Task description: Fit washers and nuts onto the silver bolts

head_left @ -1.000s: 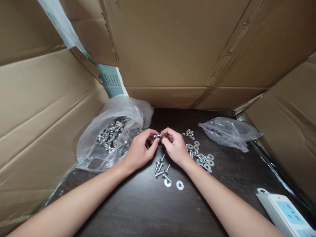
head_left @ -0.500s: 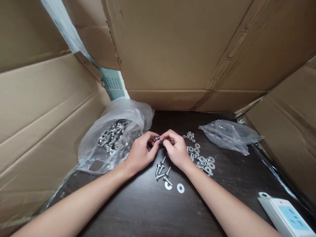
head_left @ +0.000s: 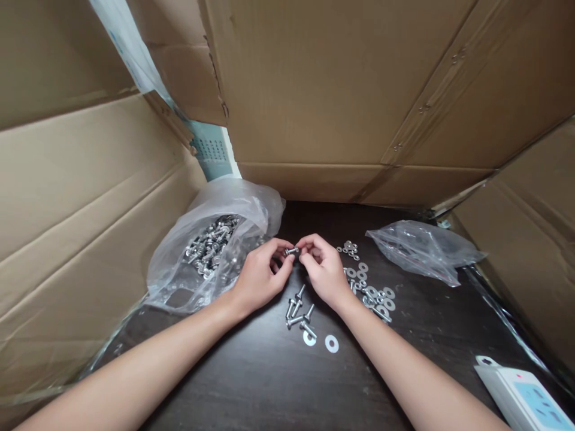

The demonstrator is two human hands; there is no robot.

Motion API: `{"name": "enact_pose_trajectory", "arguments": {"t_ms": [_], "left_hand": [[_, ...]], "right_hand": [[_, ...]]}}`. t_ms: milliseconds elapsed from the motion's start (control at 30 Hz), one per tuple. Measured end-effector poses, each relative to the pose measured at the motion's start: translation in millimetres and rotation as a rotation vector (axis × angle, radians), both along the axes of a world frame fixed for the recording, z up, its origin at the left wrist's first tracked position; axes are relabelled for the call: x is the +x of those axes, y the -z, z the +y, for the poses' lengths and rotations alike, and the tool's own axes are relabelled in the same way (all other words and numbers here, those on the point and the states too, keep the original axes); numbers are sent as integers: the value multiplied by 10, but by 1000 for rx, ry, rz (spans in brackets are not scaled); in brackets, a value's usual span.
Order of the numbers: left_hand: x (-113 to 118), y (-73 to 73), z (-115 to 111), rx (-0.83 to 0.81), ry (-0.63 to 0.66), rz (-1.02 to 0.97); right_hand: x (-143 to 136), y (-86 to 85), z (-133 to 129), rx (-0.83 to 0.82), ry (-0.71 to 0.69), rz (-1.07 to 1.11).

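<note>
A small silver bolt (head_left: 291,251) lies crosswise between my two hands, held above the table. My left hand (head_left: 265,269) pinches its left part between thumb and forefinger. At the bolt's right end the curled thumb and forefinger of my right hand (head_left: 326,269) close in; whether a nut or washer sits there is too small to tell. Below the hands lie several loose bolts (head_left: 296,306) with parts on their shanks. Two flat washers rest nearer me, one washer (head_left: 332,343) in full view and the other washer (head_left: 309,339) partly under a bolt.
A clear plastic bag (head_left: 224,197) full of bolts (head_left: 211,245) stands at left. Small nuts (head_left: 350,248) and a heap of washers and bolts (head_left: 377,299) lie right of my hands. Beyond are another plastic bag (head_left: 422,248), a power strip (head_left: 521,389) and cardboard walls (head_left: 336,90).
The whole view has shifted slightly, so things sit a little further right. More of the bolt shows between my fingertips. The loose parts on the table have stayed put.
</note>
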State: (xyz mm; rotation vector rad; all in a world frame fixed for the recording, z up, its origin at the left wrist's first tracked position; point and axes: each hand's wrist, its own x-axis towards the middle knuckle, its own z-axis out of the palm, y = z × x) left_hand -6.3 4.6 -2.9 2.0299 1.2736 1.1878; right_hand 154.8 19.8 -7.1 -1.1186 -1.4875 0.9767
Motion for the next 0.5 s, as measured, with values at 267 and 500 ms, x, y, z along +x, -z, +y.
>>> {"name": "enact_pose_trajectory", "arguments": {"t_ms": [267,500], "left_hand": [[10,6,-8,-3,13,-19],[4,10,-1,-16,18,-21]], "right_hand": [[20,23,13,-4,-8,7],[9,16,5,-16,-10,16]]}}
